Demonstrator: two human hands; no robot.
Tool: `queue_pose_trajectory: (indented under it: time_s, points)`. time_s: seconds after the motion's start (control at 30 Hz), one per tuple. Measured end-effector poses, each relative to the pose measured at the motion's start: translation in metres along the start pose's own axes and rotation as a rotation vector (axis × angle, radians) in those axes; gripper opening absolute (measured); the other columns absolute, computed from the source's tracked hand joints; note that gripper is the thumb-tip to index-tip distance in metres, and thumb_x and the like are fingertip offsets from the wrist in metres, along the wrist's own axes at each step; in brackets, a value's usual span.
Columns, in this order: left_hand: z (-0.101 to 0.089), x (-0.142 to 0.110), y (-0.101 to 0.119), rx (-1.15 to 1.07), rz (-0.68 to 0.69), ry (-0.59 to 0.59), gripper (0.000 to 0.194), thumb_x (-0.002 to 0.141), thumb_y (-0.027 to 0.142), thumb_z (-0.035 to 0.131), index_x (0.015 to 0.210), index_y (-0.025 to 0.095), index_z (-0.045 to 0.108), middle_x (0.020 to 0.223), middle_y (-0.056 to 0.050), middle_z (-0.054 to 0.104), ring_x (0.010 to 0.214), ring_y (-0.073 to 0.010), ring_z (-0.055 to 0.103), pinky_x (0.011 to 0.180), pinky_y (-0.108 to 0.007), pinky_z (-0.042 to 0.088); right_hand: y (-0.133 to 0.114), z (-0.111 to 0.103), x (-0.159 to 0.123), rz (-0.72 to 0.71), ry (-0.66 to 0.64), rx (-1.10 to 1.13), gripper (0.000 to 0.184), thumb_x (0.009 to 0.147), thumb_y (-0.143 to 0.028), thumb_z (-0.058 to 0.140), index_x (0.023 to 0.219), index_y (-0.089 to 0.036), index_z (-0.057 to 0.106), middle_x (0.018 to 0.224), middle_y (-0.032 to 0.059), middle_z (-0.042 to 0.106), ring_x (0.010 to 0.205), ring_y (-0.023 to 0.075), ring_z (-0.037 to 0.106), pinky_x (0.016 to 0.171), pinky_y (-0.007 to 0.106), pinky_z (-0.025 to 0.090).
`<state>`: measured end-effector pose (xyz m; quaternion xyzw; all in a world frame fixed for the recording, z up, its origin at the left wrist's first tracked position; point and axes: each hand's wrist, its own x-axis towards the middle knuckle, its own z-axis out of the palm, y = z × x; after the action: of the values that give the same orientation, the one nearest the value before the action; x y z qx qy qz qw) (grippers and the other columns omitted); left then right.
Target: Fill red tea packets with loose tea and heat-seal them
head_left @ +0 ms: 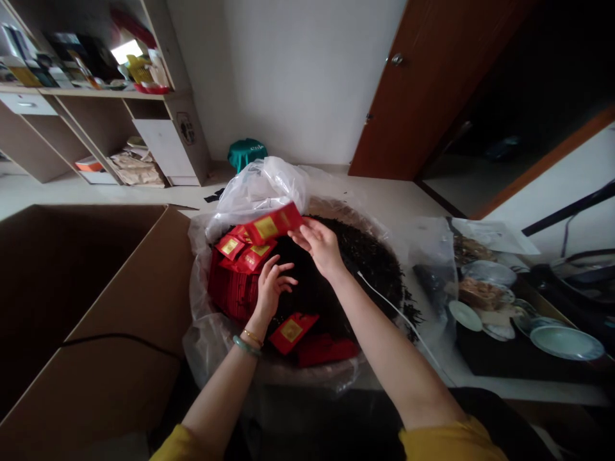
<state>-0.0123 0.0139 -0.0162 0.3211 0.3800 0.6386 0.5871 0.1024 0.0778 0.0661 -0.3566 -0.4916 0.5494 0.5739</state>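
My right hand [317, 246] pinches the end of a red packet [271, 224] with a gold label, holding it raised over a pile of other red packets [233, 291]. Below it my left hand [273, 285] has its fingers apart and nothing in them; a green bangle and a gold bracelet circle that wrist. Dark loose leaves, like tea [365, 259], fill a wide round container lined with clear plastic [262, 186]. Another labelled red packet [293, 331] lies on the near side, beside more red packets [327, 351].
A large open cardboard box [129, 320] stands at the left. On the right a dark tray [500, 358] bears bowls and cups [567, 342]. A white cable [398, 310] runs across the leaves. Behind are a shelf unit [177, 134] and a brown door [423, 89].
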Motion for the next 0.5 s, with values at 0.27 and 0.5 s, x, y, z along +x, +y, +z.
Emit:
queue_pose_trajectory:
  time_s: [0.27, 0.5]
  points:
    - [-0.004, 0.004, -0.004, 0.018, -0.02, 0.173, 0.05, 0.071, 0.042, 0.065, 0.11, 0.016, 0.05, 0.09, -0.006, 0.068, 0.061, -0.0141, 0.065, 0.049, -0.021, 0.044, 0.006, -0.023, -0.045, -0.037, -0.822, -0.676, 0.02, 0.068, -0.022, 0.072, 0.089, -0.023, 0.071, 0.092, 0.0017, 0.068, 0.088, 0.0175, 0.062, 0.082, 0.032, 0.051]
    - [-0.003, 0.002, -0.005, 0.094, -0.077, 0.065, 0.038, 0.068, 0.038, 0.069, 0.096, 0.014, 0.061, 0.083, -0.007, 0.069, 0.068, -0.0148, 0.065, 0.056, -0.021, 0.046, 0.043, -0.054, -0.094, -0.258, -0.854, -1.26, 0.017, 0.067, -0.009, 0.073, 0.074, -0.024, 0.074, 0.078, 0.0037, 0.067, 0.083, 0.0205, 0.057, 0.076, 0.031, 0.048]
